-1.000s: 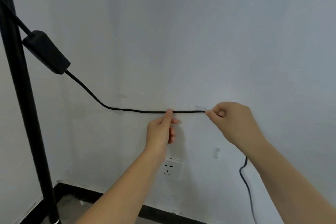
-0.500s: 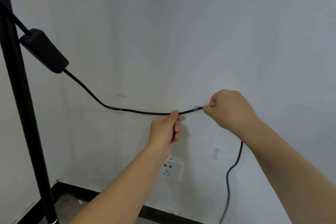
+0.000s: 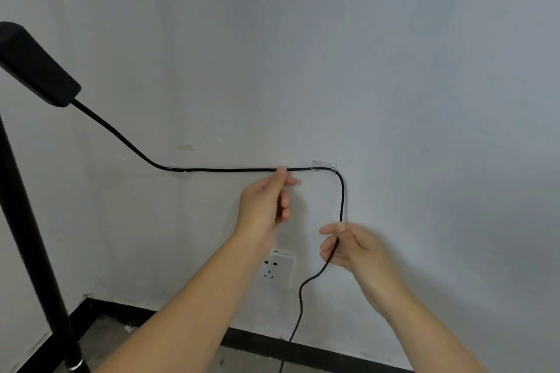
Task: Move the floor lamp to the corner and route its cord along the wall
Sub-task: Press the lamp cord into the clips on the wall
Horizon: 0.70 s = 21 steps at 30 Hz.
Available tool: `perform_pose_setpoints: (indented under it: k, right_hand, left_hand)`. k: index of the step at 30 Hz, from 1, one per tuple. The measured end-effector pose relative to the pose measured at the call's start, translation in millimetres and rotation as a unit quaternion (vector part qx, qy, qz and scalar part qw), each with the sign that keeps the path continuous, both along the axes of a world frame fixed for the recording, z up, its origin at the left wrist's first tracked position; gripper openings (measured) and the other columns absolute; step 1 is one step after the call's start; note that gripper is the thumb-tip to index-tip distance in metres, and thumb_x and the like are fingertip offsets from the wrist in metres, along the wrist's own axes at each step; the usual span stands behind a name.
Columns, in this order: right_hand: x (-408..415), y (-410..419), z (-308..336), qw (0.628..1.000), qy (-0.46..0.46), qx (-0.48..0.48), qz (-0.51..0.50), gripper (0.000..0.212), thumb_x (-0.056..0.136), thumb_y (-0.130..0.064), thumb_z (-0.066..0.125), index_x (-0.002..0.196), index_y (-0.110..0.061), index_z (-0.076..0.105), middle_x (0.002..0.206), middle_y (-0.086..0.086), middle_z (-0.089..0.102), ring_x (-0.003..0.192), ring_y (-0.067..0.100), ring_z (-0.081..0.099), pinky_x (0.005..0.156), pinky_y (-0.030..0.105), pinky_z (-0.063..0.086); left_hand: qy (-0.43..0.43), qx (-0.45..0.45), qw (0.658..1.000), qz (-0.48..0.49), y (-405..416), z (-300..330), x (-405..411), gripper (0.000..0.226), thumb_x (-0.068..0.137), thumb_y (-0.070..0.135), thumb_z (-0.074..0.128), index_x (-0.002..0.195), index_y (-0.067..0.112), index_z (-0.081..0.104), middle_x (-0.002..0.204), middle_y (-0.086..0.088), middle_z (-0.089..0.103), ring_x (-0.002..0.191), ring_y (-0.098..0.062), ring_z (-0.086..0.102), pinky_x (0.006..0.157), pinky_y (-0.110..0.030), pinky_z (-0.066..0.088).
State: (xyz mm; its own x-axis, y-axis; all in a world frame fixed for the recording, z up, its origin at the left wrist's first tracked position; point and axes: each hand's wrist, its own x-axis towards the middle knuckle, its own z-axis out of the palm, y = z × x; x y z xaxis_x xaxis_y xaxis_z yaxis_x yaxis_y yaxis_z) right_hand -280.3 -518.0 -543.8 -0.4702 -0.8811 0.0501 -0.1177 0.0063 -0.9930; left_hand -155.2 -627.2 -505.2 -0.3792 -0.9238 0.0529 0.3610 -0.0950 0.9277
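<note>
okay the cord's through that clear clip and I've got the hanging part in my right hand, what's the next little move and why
Probably draw the cord straight down with your right hand toward the wall socket. It bends down at the clear clip, then wanders loosely below your hand, while your left hand steadies the horizontal run.

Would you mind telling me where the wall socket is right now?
In the head view, the wall socket sits low on the wall, below the left hand and left of the right hand.

Matt black cord [image 3: 230,169] with a finely textured sheath. Clear glossy plastic clip [image 3: 324,165] on a matt painted wall [image 3: 394,70], scuffed in places. Smooth white plastic socket [image 3: 277,268]. Matt black lamp pole [image 3: 27,221]; matt black plastic inline switch [image 3: 36,70].
</note>
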Motion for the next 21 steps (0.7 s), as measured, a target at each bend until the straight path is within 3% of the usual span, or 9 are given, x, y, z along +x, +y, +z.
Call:
perform_pose_setpoints:
  k: [2,5,8,13,18,21]
  right_hand:
    - [-1,12,-24,0.998,-0.055,0.038,0.022,0.038,0.101,-0.018,0.037,0.083,-0.011,0.069,0.061,0.0,0.062,0.059,0.012,0.061,0.063,0.022,0.056]
    - [-12,19,-41,0.994,-0.072,0.084,-0.009,0.04,0.1,-0.028,0.039,0.079,-0.011,0.068,0.047,-0.005,0.047,0.041,0.008,0.044,0.042,0.017,0.041]
    - [-20,10,-38,0.993,0.009,0.112,-0.035,0.042,0.1,-0.034,0.038,0.07,-0.017,0.062,0.039,-0.011,0.034,0.033,0.003,0.029,0.034,0.014,0.024]
    - [-30,3,-36,0.976,0.16,0.12,-0.083,0.046,0.098,-0.033,0.04,0.057,-0.02,0.055,0.039,-0.009,0.039,0.031,0.001,0.037,0.045,0.021,0.029]
    - [-40,10,-40,0.935,0.324,0.088,-0.115,0.045,0.099,-0.031,0.04,0.055,-0.026,0.044,0.046,-0.008,0.04,0.04,0.003,0.039,0.043,0.017,0.028]
    - [-42,12,-45,0.918,0.371,0.051,-0.128,0.044,0.099,-0.028,0.04,0.055,-0.031,0.039,0.048,-0.009,0.04,0.044,0.003,0.038,0.047,0.015,0.034]
  left_hand:
    - [-0.045,-0.065,0.997,-0.01,7,-11,-3,0.027,0.09,0.029,0.058,0.069,0.021,0.073,0.04,0.009,0.047,0.035,-0.009,0.04,0.038,-0.016,0.035]
    - [-0.145,-0.16,0.976,-0.026,20,-33,-18,0.022,0.088,0.022,0.061,0.072,0.02,0.074,0.04,0.01,0.049,0.037,-0.008,0.043,0.041,-0.018,0.039]
    - [-0.249,-0.237,0.938,-0.036,28,-48,-35,0.021,0.086,0.027,0.062,0.071,0.016,0.071,0.043,0.008,0.052,0.038,-0.011,0.046,0.049,-0.026,0.044]
    - [-0.322,-0.258,0.911,-0.028,26,-53,-52,0.029,0.085,0.035,0.061,0.062,0.02,0.066,0.046,0.005,0.055,0.038,-0.014,0.048,0.056,-0.039,0.052]
    - [-0.341,-0.267,0.901,-0.017,21,-59,-58,0.036,0.085,0.043,0.06,0.058,0.019,0.065,0.037,0.004,0.052,0.027,-0.007,0.041,0.047,-0.029,0.045]
    - [-0.315,-0.258,0.913,-0.028,20,-63,-58,0.038,0.085,0.043,0.06,0.057,0.017,0.065,0.033,0.005,0.049,0.026,-0.008,0.04,0.045,-0.024,0.039]
